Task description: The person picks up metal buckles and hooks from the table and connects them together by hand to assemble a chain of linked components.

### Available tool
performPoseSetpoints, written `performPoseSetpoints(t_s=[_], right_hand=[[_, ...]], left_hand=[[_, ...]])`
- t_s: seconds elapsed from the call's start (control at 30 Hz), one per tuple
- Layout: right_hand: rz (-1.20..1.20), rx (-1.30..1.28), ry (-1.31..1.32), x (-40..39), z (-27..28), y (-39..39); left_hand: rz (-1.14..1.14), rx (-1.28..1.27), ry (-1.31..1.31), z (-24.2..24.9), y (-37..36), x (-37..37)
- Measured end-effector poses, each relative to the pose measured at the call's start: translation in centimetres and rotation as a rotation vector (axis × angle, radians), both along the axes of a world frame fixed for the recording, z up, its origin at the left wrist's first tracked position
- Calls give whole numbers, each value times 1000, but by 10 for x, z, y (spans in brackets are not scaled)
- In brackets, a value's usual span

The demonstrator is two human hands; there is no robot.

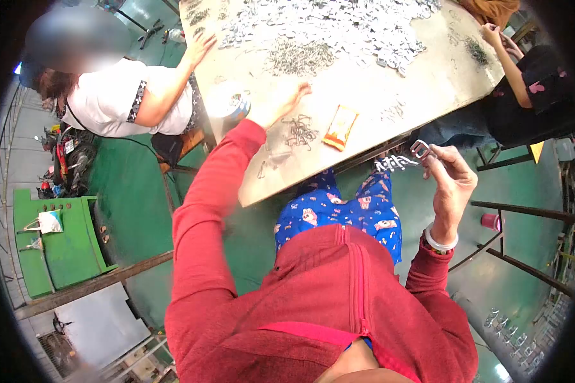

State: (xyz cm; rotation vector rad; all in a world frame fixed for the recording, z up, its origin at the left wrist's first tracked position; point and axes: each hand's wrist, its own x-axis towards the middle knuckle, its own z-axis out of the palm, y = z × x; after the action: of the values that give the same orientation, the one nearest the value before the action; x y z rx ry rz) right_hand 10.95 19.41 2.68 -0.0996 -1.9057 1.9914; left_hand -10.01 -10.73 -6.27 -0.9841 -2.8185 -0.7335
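My left hand (281, 102) reaches over the table (262, 185) with its fingers apart and nothing seen in it. Just below it lies a small pile of dark wire hooks (300, 131), and an orange packet (340, 127) is to the right of that. A round container (237, 105) stands by my left wrist. Beyond the table's front edge, my right hand (450, 179) pinches a metal buckle (420, 150) between thumb and fingers. A row of linked metal pieces (395, 163) hangs to the left of the buckle.
A large heap of metal parts (338, 25) covers the table's far side, with a pile of wire pieces (300, 56) before it. One person (121, 96) sits at the left, a hand on the table edge. Another person (530, 83) sits at the right.
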Motion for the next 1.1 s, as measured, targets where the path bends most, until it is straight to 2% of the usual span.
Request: performPoseSetpoints(t_s=[0.07,0.17,0.2,0.3,0.33,0.43,0.63,0.77,0.8,0.9,0.93,1.03,1.1], right_hand=[[0,11,-12,-2,3,-1],[-9,-10,-11,-8,8,-1],[-1,-13,5,-10,7,1],[9,-47,22,-15,10,4],[7,-41,10,-17,9,5],[7,-50,-6,-22,4,8],[-30,-69,-27,-15,4,13],[-31,-61,-30,-16,0,15],[-37,-84,-26,-16,-1,15],[-36,-51,-55,-14,1,11],[-21,-30,-65,-13,0,11],[-13,-14,-74,-14,-7,8],[-14,-80,-99,-12,-8,3]], left_hand=[[55,45,134,-3,15,-34],[150,-147,182,-15,39,-67],[142,-178,108,-19,44,-74],[61,-413,268,-27,56,-82],[-41,-386,376,-25,52,-74],[-124,-496,397,-8,49,-62],[125,-116,401,62,46,-64],[71,47,86,44,32,-68],[134,49,-219,40,30,-65],[156,685,-787,32,43,-45],[128,834,-843,37,51,-30],[-23,1067,-1057,25,74,-1],[-45,1118,-1145,35,95,27]])
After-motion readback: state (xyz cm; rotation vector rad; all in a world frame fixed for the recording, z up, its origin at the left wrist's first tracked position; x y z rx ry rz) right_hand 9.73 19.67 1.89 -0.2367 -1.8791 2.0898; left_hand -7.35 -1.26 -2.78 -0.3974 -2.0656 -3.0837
